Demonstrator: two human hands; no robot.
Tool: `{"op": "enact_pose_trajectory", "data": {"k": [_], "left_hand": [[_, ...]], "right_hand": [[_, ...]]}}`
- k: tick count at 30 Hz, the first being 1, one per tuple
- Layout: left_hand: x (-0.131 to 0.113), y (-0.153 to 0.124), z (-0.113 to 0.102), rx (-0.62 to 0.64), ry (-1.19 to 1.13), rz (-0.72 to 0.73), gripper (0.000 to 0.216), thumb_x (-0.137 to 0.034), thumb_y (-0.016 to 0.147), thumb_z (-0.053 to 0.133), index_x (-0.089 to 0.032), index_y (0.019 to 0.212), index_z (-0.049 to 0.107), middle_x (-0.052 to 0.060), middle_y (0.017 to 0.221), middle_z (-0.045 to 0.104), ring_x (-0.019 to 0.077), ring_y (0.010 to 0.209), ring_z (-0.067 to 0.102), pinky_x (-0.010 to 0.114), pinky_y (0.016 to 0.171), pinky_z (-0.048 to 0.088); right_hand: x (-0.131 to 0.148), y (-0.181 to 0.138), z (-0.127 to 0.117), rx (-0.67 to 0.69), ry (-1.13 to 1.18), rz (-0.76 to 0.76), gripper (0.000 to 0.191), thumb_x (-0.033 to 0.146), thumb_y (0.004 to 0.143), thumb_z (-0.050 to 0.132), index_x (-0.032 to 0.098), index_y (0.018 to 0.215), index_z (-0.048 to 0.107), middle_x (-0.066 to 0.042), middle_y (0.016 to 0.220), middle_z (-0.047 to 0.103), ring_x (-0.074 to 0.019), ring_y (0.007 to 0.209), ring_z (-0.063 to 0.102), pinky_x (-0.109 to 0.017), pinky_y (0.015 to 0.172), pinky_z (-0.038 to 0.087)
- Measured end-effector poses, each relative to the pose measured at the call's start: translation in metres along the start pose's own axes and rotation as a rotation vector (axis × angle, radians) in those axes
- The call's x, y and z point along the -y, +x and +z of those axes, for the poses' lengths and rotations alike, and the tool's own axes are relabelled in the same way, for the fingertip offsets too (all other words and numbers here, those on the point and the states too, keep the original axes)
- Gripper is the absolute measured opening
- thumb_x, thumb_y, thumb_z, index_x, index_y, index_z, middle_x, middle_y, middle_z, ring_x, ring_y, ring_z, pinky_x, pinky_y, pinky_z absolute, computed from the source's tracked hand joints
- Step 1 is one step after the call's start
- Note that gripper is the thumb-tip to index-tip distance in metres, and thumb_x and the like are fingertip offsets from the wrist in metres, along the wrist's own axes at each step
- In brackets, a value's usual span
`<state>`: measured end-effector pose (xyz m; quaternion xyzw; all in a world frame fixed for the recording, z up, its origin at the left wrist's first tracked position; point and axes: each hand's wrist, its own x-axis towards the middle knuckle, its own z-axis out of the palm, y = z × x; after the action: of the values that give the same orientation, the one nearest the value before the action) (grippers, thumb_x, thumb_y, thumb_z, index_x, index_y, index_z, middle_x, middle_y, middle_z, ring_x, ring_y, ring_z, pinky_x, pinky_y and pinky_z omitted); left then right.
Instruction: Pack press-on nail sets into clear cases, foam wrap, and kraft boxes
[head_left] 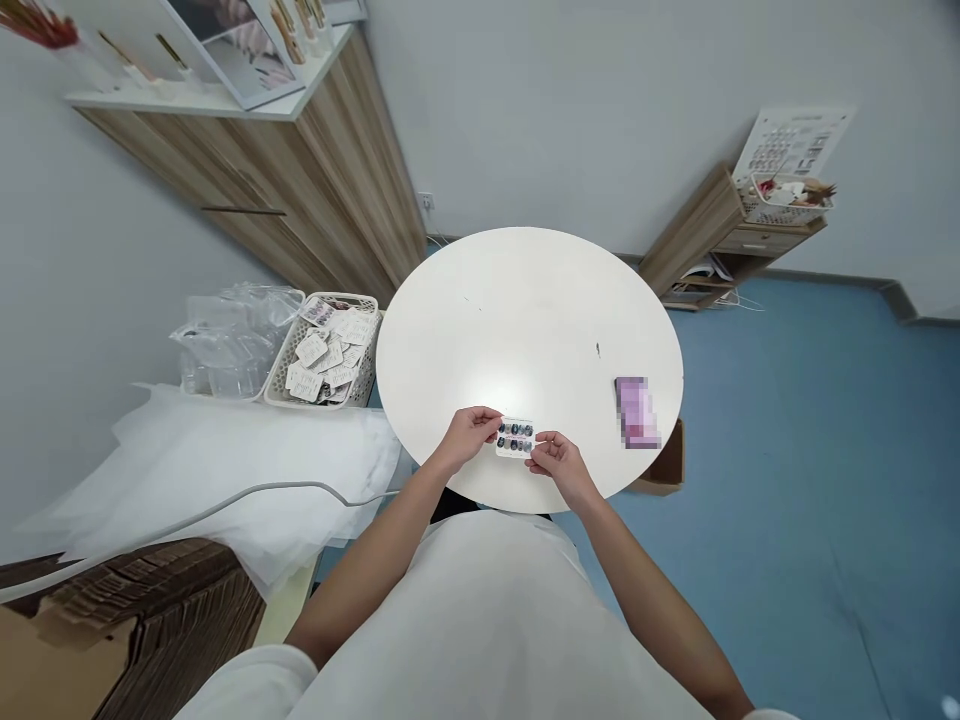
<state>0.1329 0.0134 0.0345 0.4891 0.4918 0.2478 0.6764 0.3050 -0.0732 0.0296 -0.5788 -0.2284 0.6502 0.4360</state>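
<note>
Between my two hands, over the near part of the round white table (525, 300), is a small white card of press-on nails (515, 438). Two rows of dark, patterned nails show on its face. My left hand (474, 436) pinches the card's left edge between thumb and fingers. On the opposite side, my right hand (559, 465) grips the right edge, thumb near the lower corner. A blurred pink-purple object (637, 412) lies on the table to the right, apart from both hands.
At the left, a white basket (371, 375) holds several cards, beside clear plastic packaging (236, 340). White sheeting (247, 470) and stacked cardboard (187, 610) lie nearer me. A cardboard box (667, 465) sits below the table's right edge. A wooden cabinet (337, 170) stands behind left.
</note>
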Motion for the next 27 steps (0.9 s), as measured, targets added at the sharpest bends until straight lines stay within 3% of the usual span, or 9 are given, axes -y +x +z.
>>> {"op": "enact_pose_trajectory", "data": {"k": [4,11,17,24,27], "left_hand": [[-0.001,0.000,0.010,-0.026,-0.017,-0.038,0.025,-0.037,0.066,0.061,-0.015,0.078,0.061,0.001,0.064,0.057,0.0087,0.057,0.051,0.026,0.061,0.044],[0.002,-0.003,0.011,-0.072,-0.068,-0.066,0.023,-0.037,0.067,0.058,-0.016,0.076,0.057,0.000,0.068,0.057,0.0081,0.058,0.052,0.026,0.063,0.044],[0.008,-0.009,0.008,0.000,-0.021,-0.114,0.021,-0.034,0.067,0.058,-0.016,0.075,0.053,0.001,0.066,0.057,0.0114,0.065,0.056,0.026,0.064,0.044],[-0.004,-0.001,-0.001,0.010,0.098,0.029,0.025,-0.038,0.073,0.053,-0.017,0.083,0.058,0.004,0.074,0.060,0.0126,0.067,0.057,0.026,0.063,0.044],[-0.012,0.008,0.001,0.093,0.168,0.076,0.024,-0.038,0.071,0.055,-0.017,0.081,0.062,0.004,0.075,0.061,0.0133,0.067,0.056,0.026,0.062,0.044]], "right_hand": [[-0.002,0.000,-0.009,-0.032,0.024,-0.036,0.034,0.035,0.059,0.068,0.021,0.086,0.053,0.003,0.070,0.056,-0.0132,0.065,0.062,-0.030,0.067,0.050],[-0.004,0.005,-0.003,-0.027,0.054,-0.076,0.038,0.035,0.059,0.068,0.022,0.089,0.048,0.004,0.068,0.054,-0.0144,0.067,0.062,-0.032,0.069,0.050],[0.005,0.016,-0.004,-0.131,0.007,-0.122,0.037,0.038,0.057,0.069,0.021,0.081,0.047,0.005,0.063,0.053,-0.0126,0.062,0.059,-0.032,0.065,0.050],[0.025,0.023,-0.013,0.007,-0.136,-0.135,0.030,0.035,0.058,0.068,0.019,0.078,0.052,0.005,0.061,0.053,-0.0097,0.056,0.056,-0.027,0.058,0.047],[0.034,0.026,-0.017,0.098,-0.211,-0.120,0.029,0.034,0.058,0.068,0.018,0.077,0.054,0.004,0.062,0.054,-0.0102,0.056,0.056,-0.028,0.057,0.046]]}}
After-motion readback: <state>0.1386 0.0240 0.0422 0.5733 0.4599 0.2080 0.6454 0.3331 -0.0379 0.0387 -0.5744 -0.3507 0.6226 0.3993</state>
